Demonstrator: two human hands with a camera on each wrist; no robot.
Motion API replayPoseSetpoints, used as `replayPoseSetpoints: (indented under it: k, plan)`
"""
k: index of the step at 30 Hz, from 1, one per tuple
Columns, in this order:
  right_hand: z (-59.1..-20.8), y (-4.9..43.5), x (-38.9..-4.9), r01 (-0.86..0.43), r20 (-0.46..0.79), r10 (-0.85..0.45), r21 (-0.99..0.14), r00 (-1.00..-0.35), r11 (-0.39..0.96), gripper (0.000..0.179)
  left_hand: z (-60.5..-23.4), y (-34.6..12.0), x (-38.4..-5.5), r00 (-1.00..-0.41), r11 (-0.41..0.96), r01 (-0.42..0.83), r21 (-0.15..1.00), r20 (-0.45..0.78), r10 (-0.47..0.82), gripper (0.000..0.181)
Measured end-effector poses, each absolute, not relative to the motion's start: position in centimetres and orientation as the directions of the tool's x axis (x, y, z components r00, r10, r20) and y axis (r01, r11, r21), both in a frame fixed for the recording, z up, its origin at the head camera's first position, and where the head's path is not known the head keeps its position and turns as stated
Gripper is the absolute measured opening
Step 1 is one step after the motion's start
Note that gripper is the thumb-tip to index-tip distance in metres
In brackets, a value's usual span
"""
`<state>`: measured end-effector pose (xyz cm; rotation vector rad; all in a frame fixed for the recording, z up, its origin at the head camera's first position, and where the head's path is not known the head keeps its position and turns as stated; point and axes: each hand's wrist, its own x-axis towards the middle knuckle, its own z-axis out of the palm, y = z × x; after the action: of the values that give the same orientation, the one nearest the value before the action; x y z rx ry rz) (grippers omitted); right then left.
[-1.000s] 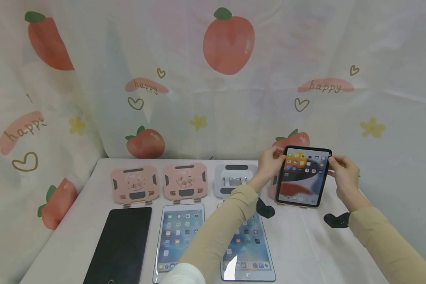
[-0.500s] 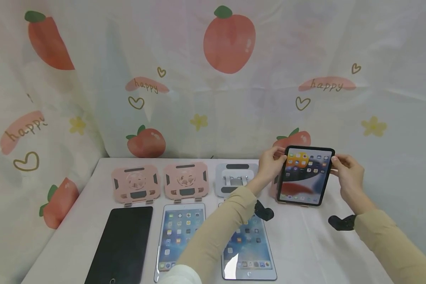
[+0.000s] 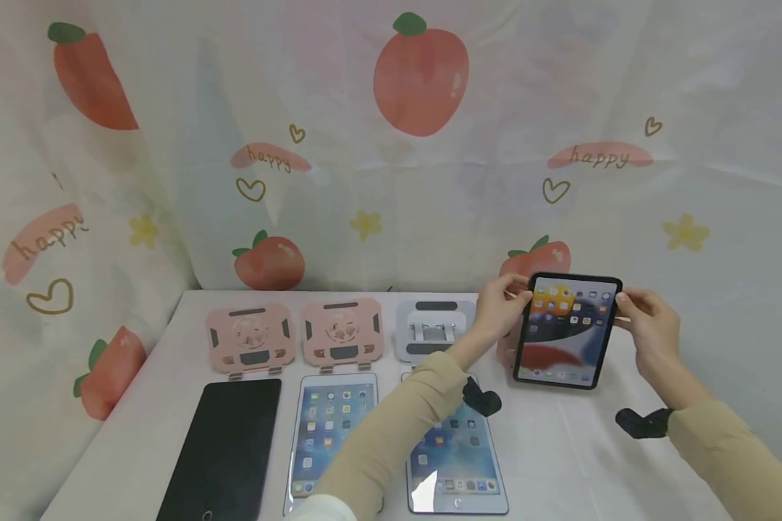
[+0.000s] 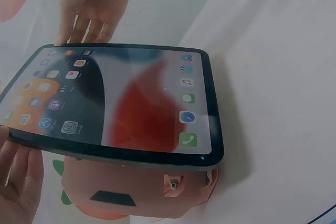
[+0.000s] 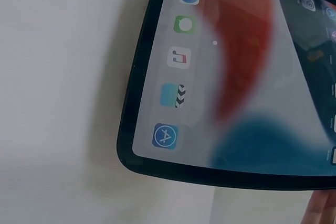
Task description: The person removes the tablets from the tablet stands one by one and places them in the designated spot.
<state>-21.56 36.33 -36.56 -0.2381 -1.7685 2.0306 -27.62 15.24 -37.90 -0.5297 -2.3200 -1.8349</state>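
Both hands hold a black-framed tablet (image 3: 565, 336) upright by its upper side edges, its lit screen toward me. The left hand (image 3: 497, 310) pinches the left edge and the right hand (image 3: 654, 336) pinches the right edge. Behind the tablet, a pink tablet stand (image 3: 505, 352) shows only as a strip in the head view. More of this stand (image 4: 152, 190) appears beneath the tablet (image 4: 142, 98) in the left wrist view. In the right wrist view the tablet (image 5: 231, 72) fills much of the picture, with right-hand fingertips (image 5: 317, 208) at its lower edge.
To the left stand two pink tablet stands, one (image 3: 250, 336) beside the other (image 3: 342, 331), and a pale blue one (image 3: 433, 329). Before them lie a dark tablet (image 3: 224, 449) and two white tablets, one (image 3: 331, 434) partly behind the left sleeve, the other (image 3: 456, 463) nearer the middle.
The tablet has moved slightly right and down toward me with both hands. The stand's bottom lip, visible under the tablet before, is now hidden.
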Motion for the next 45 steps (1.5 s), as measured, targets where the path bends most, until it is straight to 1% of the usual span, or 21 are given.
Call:
replayPoseSetpoints:
  k: [6, 9, 18, 24, 27, 30, 32, 36, 37, 40, 42, 45]
  plan:
    - [-36.8, 36.8, -20.7, -0.177, 0.135, 0.409, -0.982, -0.902, -0.067, 0.011, -37.9, 15.0, -26.6, -0.936, 0.174, 0.321, 0.931, 0.283, 0.21, 0.015]
    - [-37.1, 37.0, -20.2, -0.167, 0.123, 0.39, -0.983, -0.912, -0.08, 0.01, -38.1, 14.8, -26.2, -0.944, 0.166, 0.288, 0.943, 0.25, 0.216, 0.013]
    - [-37.6, 37.0, -18.7, -0.11, 0.08, 0.307, -0.991, -0.948, -0.08, 0.017, -38.6, 14.2, -24.3, -0.971, 0.079, 0.13, 0.988, 0.111, 0.211, 0.009]
    - [-38.1, 37.0, -18.0, -0.071, 0.059, 0.262, -0.997, -0.963, -0.036, 0.023, -39.3, 13.9, -23.2, -0.977, 0.013, 0.047, 0.999, 0.044, 0.209, 0.008]
    - [-39.8, 38.3, -18.4, -0.039, 0.051, 0.27, -0.998, -0.962, 0.049, 0.019, -39.6, 13.7, -22.6, -0.976, 0.004, 0.022, 1.0, 0.021, 0.217, 0.008]
    - [-42.9, 40.8, -19.6, 0.001, 0.032, 0.302, -0.994, -0.953, 0.107, 0.009, -39.9, 13.5, -22.0, -0.974, -0.014, -0.012, 1.0, -0.008, 0.225, 0.009]
    - [-45.0, 42.6, -20.5, 0.019, 0.025, 0.299, -0.989, -0.954, 0.145, 0.004, -40.0, 13.5, -21.7, -0.974, -0.019, -0.036, 0.999, -0.031, 0.226, 0.01]
    - [-47.9, 44.5, -21.4, 0.054, 0.008, 0.292, -0.978, -0.956, 0.203, 0.008, -40.6, 13.4, -21.2, -0.973, -0.035, -0.081, 0.996, -0.072, 0.218, 0.011]
    - [-48.1, 44.6, -21.3, 0.055, 0.01, 0.286, -0.974, -0.958, 0.22, 0.009, -40.7, 13.4, -21.1, -0.973, -0.043, -0.096, 0.994, -0.085, 0.216, 0.011]
    - [-48.3, 44.2, -20.7, 0.074, -0.015, 0.286, -0.978, -0.958, 0.196, 0.009, -41.2, 13.3, -20.7, -0.969, -0.074, -0.126, 0.989, -0.107, 0.223, 0.011]
    - [-48.0, 43.7, -20.1, 0.071, -0.025, 0.273, -0.985, -0.962, 0.159, 0.008, -41.5, 13.3, -20.5, -0.967, -0.072, -0.146, 0.987, -0.127, 0.22, 0.01]
    - [-47.4, 42.7, -19.0, 0.096, -0.053, 0.259, -0.983, -0.964, 0.157, 0.005, -42.1, 13.3, -20.2, -0.964, -0.066, -0.164, 0.984, -0.145, 0.224, 0.009]
